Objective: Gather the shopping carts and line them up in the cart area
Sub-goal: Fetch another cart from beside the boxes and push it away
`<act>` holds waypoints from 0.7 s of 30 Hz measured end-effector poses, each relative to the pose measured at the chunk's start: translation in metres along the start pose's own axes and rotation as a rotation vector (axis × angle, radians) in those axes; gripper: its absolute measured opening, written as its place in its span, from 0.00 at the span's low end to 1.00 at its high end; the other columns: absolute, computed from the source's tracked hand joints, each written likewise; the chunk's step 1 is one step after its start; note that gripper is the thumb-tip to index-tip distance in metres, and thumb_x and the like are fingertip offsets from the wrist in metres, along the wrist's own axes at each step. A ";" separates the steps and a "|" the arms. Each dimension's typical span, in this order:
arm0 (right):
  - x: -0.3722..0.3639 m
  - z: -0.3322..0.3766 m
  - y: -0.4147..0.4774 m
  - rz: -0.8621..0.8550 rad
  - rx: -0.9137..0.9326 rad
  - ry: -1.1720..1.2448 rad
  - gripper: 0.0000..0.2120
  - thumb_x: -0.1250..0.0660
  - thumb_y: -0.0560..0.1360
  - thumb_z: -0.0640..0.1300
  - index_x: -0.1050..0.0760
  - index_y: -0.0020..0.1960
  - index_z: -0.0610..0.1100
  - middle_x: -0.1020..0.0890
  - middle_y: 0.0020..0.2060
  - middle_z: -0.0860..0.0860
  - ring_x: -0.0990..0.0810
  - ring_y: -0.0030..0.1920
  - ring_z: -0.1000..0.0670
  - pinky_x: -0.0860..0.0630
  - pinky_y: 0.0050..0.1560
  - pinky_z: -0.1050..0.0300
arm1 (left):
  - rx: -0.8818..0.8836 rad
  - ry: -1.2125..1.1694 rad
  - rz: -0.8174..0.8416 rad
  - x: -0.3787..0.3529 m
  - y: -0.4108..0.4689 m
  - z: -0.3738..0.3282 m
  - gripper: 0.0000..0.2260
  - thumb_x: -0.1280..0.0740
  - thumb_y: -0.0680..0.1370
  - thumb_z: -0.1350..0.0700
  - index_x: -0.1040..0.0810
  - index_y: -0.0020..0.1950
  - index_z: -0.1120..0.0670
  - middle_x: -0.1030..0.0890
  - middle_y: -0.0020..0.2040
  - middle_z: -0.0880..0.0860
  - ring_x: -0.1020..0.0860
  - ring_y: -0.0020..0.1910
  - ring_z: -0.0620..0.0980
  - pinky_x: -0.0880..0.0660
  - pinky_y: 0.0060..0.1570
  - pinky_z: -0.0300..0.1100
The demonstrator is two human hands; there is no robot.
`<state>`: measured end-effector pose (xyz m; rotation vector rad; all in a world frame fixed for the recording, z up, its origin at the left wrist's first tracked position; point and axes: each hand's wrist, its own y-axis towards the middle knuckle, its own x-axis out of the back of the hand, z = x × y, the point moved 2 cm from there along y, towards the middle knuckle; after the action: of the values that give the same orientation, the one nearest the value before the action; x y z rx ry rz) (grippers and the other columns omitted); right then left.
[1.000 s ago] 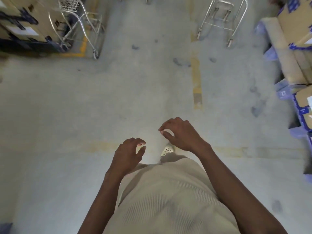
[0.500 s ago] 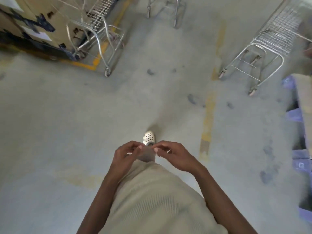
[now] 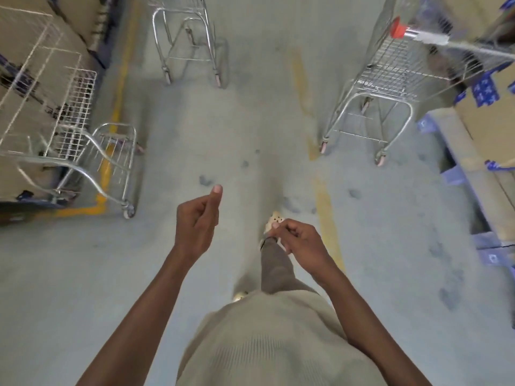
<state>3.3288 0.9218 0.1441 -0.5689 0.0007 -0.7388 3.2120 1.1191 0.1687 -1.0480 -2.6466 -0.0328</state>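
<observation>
Three wire shopping carts stand on the grey concrete floor ahead. One cart (image 3: 92, 151) is at the left beside a yellow floor line. A second cart (image 3: 189, 43) stands far ahead in the middle. The third cart (image 3: 390, 87), with a red-capped handle, is at the right. My left hand (image 3: 199, 218) is raised in mid-air, fingers curled and thumb up, holding nothing. My right hand (image 3: 299, 240) hangs lower with its fingers curled, also holding nothing. Both hands are well short of every cart.
Cardboard boxes on a dark pallet (image 3: 25, 87) line the left side. Boxes with blue tape on blue pallets (image 3: 490, 151) line the right. Worn yellow lines (image 3: 324, 201) run along the floor. A light clog on my foot (image 3: 274, 220) steps forward.
I have walked forward, so all three carts are nearer and larger. My hands, close together before, have parted; the left has risen with the thumb up.
</observation>
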 end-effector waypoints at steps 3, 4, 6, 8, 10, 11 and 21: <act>0.019 0.024 0.075 -0.010 -0.037 -0.085 0.21 0.32 0.81 0.54 0.22 0.32 0.47 0.24 0.26 0.57 0.30 0.28 0.57 0.31 0.42 0.55 | 0.028 0.019 -0.082 -0.028 0.058 0.012 0.28 0.36 0.84 0.45 0.43 0.29 0.52 0.42 0.25 0.50 0.42 0.27 0.48 0.45 0.29 0.45; 0.028 0.036 0.099 0.008 -0.025 -0.139 0.22 0.33 0.82 0.54 0.23 0.31 0.46 0.25 0.24 0.58 0.30 0.26 0.59 0.31 0.41 0.56 | 0.068 0.017 -0.097 -0.042 0.071 0.016 0.28 0.36 0.83 0.45 0.44 0.29 0.52 0.42 0.26 0.50 0.43 0.27 0.48 0.46 0.30 0.45; 0.044 0.064 0.144 0.042 0.030 -0.270 0.24 0.34 0.82 0.54 0.24 0.32 0.40 0.28 0.21 0.58 0.32 0.24 0.59 0.35 0.36 0.57 | 0.155 0.006 -0.110 -0.063 0.091 0.021 0.27 0.35 0.83 0.45 0.44 0.29 0.50 0.42 0.26 0.48 0.43 0.28 0.47 0.46 0.30 0.46; 0.052 0.099 0.189 0.046 0.099 -0.330 0.26 0.34 0.82 0.55 0.26 0.34 0.36 0.30 0.20 0.56 0.34 0.22 0.57 0.37 0.34 0.56 | 0.133 0.040 -0.081 -0.071 0.117 0.020 0.27 0.36 0.83 0.44 0.43 0.28 0.49 0.43 0.25 0.44 0.43 0.27 0.44 0.45 0.30 0.42; 0.050 0.135 0.237 0.075 0.138 -0.345 0.27 0.34 0.81 0.56 0.28 0.32 0.36 0.30 0.20 0.55 0.34 0.22 0.57 0.37 0.34 0.55 | 0.073 0.165 -0.075 -0.066 0.146 0.012 0.27 0.35 0.82 0.45 0.42 0.27 0.49 0.43 0.24 0.46 0.43 0.26 0.43 0.43 0.29 0.40; 0.043 0.150 0.258 0.117 0.148 -0.363 0.28 0.34 0.81 0.56 0.28 0.31 0.37 0.30 0.20 0.55 0.34 0.22 0.57 0.37 0.34 0.55 | 0.059 0.229 -0.098 -0.060 0.160 0.007 0.27 0.33 0.82 0.45 0.42 0.27 0.49 0.43 0.24 0.47 0.43 0.25 0.43 0.43 0.29 0.40; -0.061 0.229 0.350 0.474 0.294 -0.457 0.24 0.35 0.81 0.58 0.25 0.32 0.45 0.25 0.27 0.47 0.29 0.28 0.55 0.32 0.37 0.55 | 0.257 0.038 -0.527 0.015 0.215 0.023 0.27 0.32 0.82 0.46 0.43 0.30 0.53 0.44 0.27 0.47 0.43 0.29 0.48 0.44 0.31 0.44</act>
<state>3.5506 1.2817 0.1548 -0.4216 -0.3795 -0.1320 3.3406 1.2900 0.1326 -0.2537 -2.7197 0.1690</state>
